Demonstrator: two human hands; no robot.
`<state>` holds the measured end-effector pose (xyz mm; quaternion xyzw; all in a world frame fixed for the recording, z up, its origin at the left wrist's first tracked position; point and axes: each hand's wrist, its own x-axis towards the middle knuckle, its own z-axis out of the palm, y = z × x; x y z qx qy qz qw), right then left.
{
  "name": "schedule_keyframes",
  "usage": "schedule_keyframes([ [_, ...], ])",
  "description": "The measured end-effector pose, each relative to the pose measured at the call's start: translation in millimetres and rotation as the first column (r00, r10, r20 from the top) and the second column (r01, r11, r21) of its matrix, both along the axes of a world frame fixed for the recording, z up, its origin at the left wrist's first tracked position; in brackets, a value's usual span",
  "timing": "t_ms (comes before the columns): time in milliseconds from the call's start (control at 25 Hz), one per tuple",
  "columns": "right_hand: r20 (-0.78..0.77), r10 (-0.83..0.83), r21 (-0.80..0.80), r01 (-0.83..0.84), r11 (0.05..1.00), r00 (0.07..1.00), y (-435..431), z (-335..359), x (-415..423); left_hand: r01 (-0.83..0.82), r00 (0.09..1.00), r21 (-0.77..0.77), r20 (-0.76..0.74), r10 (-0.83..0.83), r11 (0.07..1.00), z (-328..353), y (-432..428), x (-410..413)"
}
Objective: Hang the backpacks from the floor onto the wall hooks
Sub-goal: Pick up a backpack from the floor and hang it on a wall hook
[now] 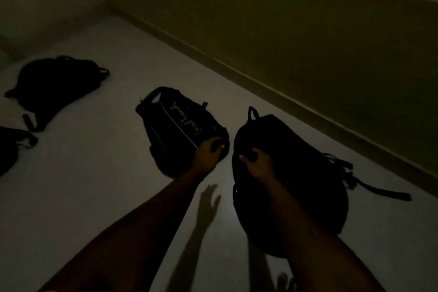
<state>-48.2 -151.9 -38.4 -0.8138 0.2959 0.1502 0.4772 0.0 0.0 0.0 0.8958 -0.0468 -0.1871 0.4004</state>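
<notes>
Four backpacks on dim floor; left hand [208, 153] clutches lettered backpack [180, 125], right hand [257, 165] grips plain backpack [291, 180] near wall [308, 38]. Pickup step; next: lift, find hooks, unseen.

Dim light is falling across a pale floor [99, 173], brightening slightly near the middle. A dark greenish wall [308, 42] is running along the right, its skirting [237, 71] meeting the floor.
</notes>
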Motion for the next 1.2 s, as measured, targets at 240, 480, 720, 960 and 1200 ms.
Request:
schedule_keyframes([
  [240,-0.146,0.209,-0.31,-0.246,0.918,0.967,12,-202,20,0.022,0.999,0.078,0.025,-0.024,0.997,-218,-10,24],
  [480,-0.178,0.296,-0.636,-0.339,0.693,0.938,32,-281,23,0.163,0.913,0.328,0.306,-0.268,0.931,-304,-16,55],
  [720,-0.175,0.388,-0.588,-0.412,0.696,0.905,23,-267,47,0.075,0.854,0.599,0.374,-0.361,0.797,-326,34,92],
  [960,-0.015,0.404,-0.546,-0.346,0.763,0.915,39,-237,53,-0.145,0.855,0.303,0.518,-0.034,0.942,-349,140,3],
  [1200,0.086,0.467,-0.46,-0.381,0.802,0.88,77,-229,46,-0.275,0.919,0.104,0.319,0.23,0.956,-293,91,-7],
])
